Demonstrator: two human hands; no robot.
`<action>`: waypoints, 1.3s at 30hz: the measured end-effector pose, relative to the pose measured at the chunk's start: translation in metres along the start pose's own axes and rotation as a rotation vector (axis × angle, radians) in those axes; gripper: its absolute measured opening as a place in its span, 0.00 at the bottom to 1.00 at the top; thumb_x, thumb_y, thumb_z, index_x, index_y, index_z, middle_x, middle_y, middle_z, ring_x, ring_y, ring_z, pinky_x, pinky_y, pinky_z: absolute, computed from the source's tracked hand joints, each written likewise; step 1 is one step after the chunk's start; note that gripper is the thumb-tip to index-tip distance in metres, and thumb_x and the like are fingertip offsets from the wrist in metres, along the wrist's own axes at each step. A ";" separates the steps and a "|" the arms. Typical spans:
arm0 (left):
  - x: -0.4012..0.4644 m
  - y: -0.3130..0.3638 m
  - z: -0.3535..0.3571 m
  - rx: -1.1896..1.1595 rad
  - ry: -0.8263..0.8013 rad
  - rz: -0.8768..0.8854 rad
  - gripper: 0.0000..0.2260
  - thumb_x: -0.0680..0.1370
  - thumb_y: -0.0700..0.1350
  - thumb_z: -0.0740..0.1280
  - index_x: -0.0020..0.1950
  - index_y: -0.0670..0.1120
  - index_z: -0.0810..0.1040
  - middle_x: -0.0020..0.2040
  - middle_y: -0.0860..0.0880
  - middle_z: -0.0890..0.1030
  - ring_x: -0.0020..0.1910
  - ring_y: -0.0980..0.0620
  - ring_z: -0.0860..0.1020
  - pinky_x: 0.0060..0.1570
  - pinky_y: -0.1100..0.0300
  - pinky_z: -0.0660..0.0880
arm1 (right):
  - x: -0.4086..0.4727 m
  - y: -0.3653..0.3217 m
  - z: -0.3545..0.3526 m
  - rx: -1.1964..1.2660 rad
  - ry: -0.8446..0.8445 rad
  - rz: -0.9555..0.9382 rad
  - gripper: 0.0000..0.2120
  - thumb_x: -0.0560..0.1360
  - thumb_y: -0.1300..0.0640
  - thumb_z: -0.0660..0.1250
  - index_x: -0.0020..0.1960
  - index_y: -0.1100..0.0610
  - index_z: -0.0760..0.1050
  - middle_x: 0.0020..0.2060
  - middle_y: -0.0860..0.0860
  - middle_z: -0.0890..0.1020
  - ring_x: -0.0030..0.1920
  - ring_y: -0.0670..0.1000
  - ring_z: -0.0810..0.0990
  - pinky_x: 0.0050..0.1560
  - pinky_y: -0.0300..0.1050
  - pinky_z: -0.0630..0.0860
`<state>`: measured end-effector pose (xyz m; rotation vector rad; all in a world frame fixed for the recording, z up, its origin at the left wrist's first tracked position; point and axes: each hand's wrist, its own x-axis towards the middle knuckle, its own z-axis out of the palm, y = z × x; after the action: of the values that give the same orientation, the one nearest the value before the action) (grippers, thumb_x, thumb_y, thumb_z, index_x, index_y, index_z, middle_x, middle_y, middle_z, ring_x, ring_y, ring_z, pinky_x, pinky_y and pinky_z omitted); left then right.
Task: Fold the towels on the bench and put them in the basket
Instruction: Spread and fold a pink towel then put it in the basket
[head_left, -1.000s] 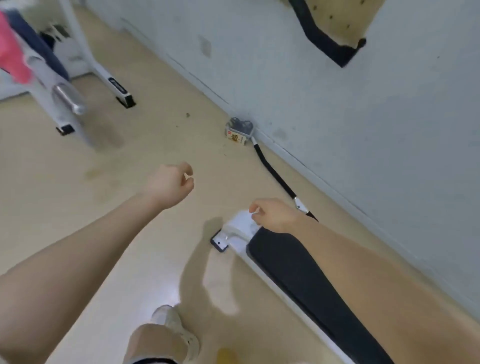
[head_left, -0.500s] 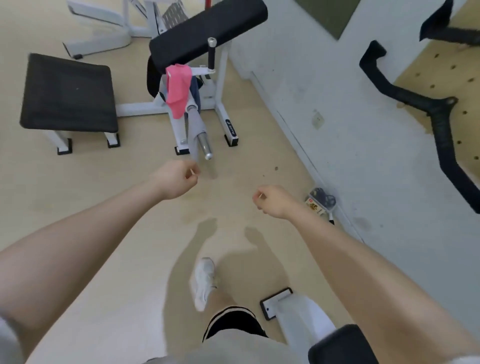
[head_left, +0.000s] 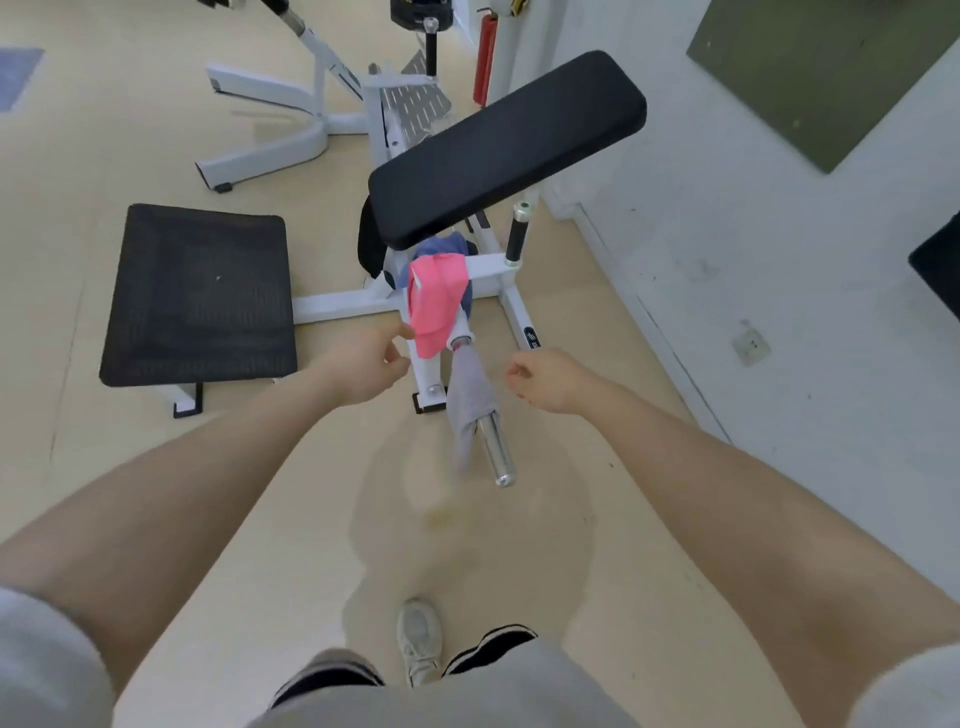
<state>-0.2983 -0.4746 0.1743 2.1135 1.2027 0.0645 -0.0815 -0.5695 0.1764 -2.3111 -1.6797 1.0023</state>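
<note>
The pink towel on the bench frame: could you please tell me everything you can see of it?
The pink towel looks like soft, plain cloth, unfolded, draped over the white frame of the bench, below the black pad. It hangs in loose folds, its lower end toward the person. A blue cloth lies behind and under it; a grey towel hangs on the chrome bar just below. The left hand reaches its left edge; contact is unclear.

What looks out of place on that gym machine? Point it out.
Three towels are slung unfolded over the machine's arm below the black pad: a pink towel on top, a blue towel bunched behind it, and a grey towel hanging askew off the chrome bar. No basket is in view.
</note>
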 end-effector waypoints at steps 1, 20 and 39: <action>0.019 -0.006 -0.011 -0.014 -0.012 -0.005 0.16 0.78 0.44 0.60 0.66 0.50 0.68 0.51 0.48 0.80 0.46 0.47 0.80 0.40 0.58 0.74 | 0.017 -0.009 -0.007 -0.029 -0.006 -0.011 0.13 0.79 0.59 0.56 0.54 0.67 0.74 0.51 0.60 0.79 0.47 0.57 0.75 0.49 0.48 0.73; 0.445 -0.065 -0.136 0.229 -0.459 0.187 0.10 0.78 0.40 0.60 0.57 0.44 0.77 0.51 0.46 0.79 0.49 0.46 0.76 0.48 0.56 0.72 | 0.389 -0.034 -0.061 0.117 0.101 0.431 0.13 0.79 0.64 0.53 0.58 0.66 0.73 0.56 0.61 0.78 0.50 0.57 0.76 0.44 0.43 0.65; 0.550 -0.130 -0.066 -0.048 -0.621 -0.049 0.09 0.78 0.37 0.60 0.55 0.45 0.76 0.47 0.49 0.77 0.37 0.53 0.76 0.35 0.68 0.70 | 0.480 -0.013 0.047 0.284 0.176 0.816 0.09 0.77 0.53 0.58 0.52 0.57 0.72 0.50 0.55 0.77 0.55 0.58 0.73 0.54 0.49 0.67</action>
<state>-0.1057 0.0291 -0.0073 1.8529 0.8602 -0.5403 -0.0377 -0.1543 -0.0660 -2.7880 -0.4501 0.9995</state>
